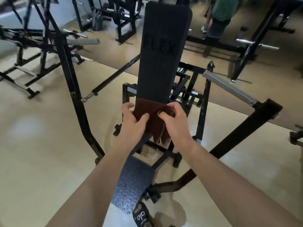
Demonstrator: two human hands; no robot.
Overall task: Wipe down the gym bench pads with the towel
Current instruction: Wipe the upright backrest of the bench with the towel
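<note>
Ok so here's where I'm at with the wipe-down: I've got the towel (153, 115), a dark brown one, bunched over the near, bottom edge of the long back pad (161, 53), with a few corners of it hanging loose below. My left hand (133, 119) is clamped on the left side of the cloth, thumb on top and fingers curled round the pad's edge, and my right hand (173, 118) is pinching a fold of it on the right side. Both hands are touching the towel, neither one is free. Honestly I can't tell from looking whether the pad has been wiped or not; it's matte black with the FLEX lettering and doesn't show streaks or damp patches either way. My guess is this is pretty early, since the whole stretch of pad above the towel is still to cover and I look like I'm sorting my grip more than scrubbing. No seat pad is visible from here, just the diamond-plate foot step (131, 182) down by my shoe, so there may be more pads to do that I can't see.
</note>
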